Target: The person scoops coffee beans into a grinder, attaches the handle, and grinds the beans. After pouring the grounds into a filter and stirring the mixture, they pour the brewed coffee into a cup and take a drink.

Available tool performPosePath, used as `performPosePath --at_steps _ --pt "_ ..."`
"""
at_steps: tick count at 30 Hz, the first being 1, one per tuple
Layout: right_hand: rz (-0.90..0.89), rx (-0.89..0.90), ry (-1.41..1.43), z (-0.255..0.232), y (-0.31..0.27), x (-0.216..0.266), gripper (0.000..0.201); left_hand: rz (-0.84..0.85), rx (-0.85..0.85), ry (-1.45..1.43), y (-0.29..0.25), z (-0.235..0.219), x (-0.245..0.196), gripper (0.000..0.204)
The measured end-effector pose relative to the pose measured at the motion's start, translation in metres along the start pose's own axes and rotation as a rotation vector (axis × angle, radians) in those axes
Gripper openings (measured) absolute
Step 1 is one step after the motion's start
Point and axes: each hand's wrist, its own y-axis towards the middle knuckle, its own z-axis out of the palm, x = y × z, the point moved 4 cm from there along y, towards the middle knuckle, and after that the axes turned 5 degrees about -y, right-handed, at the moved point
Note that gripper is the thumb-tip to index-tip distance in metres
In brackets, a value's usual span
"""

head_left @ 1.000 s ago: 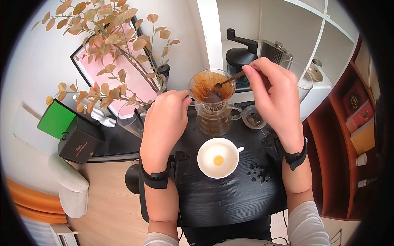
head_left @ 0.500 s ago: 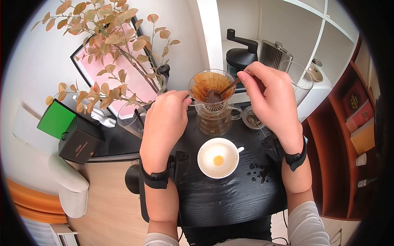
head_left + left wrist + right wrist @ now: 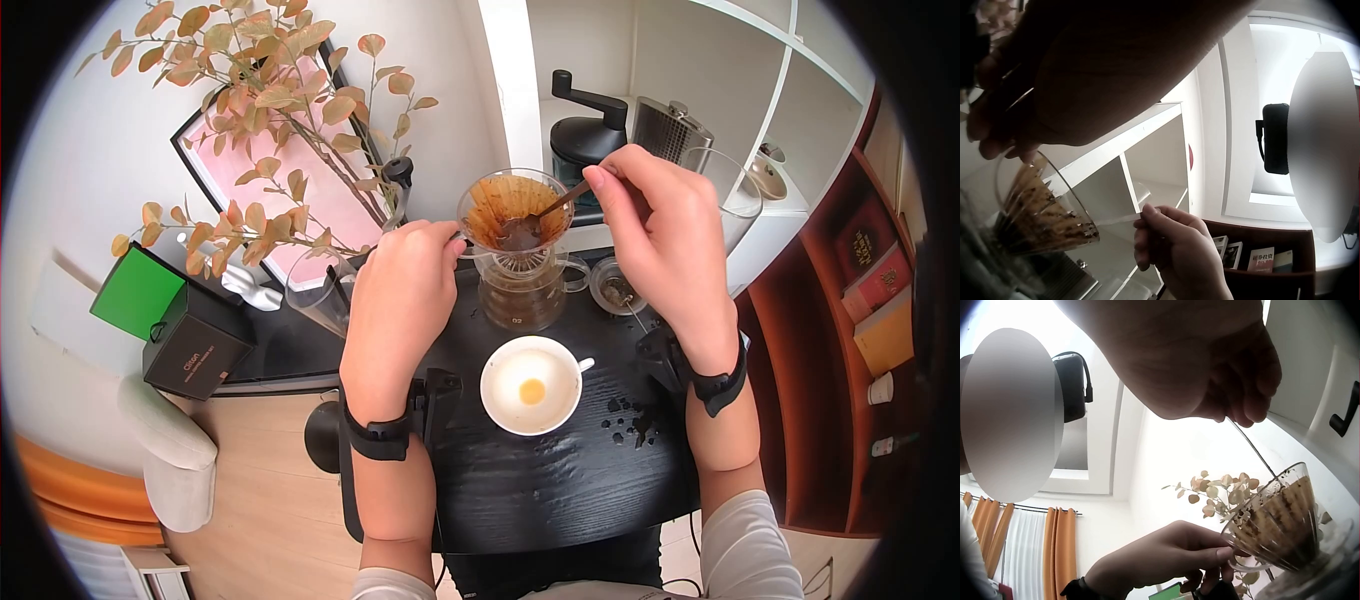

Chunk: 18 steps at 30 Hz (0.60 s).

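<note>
Right hand [image 3: 665,235] pinches spoon [image 3: 563,201], tip down in cone [image 3: 1277,522]. Left hand [image 3: 408,280] grips cone at side. Cone sits on pot [image 3: 522,300] on table [image 3: 560,480]. I think hard spoon push could tip cone, spill grounds [image 3: 520,236]; loose pinch could drop spoon.

Before you, the spoon [image 3: 565,198] has the thin sheen of metal, while the dripper [image 3: 520,263] is clear, ribbed and glossy, glass or hard plastic, you cannot tell which, lined by a stained filter [image 3: 492,205] that looks like damp paper. Your server [image 3: 522,303] looks like smooth glass, your cup [image 3: 502,375] glossy white ceramic, and the tabletop [image 3: 560,480] black, satin-sheened, grained wood beaded with liquid drops [image 3: 635,425]. You also have matt black plastic on the grinder [image 3: 588,135], textured metal on the flask [image 3: 676,130], and soft, matt cloth in your 2 sleeves [image 3: 750,550].
</note>
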Motion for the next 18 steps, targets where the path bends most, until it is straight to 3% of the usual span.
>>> performPosePath --at_steps 13,16,18 --pt "-0.023 -0.003 0.014 0.0015 -0.0011 -0.0009 0.016 0.0 0.007 0.0 0.0008 -0.0003 -0.001 0.021" --pt "0.005 0.018 -0.006 0.0006 -0.0002 0.0011 0.023 0.001 -0.002 0.0 0.0002 -0.0016 -0.0027 0.02" --pt "-0.002 0.01 -0.007 0.0001 -0.0001 0.0013 0.024 -0.088 0.055 -0.017 0.0002 -0.0013 -0.0024 0.018"
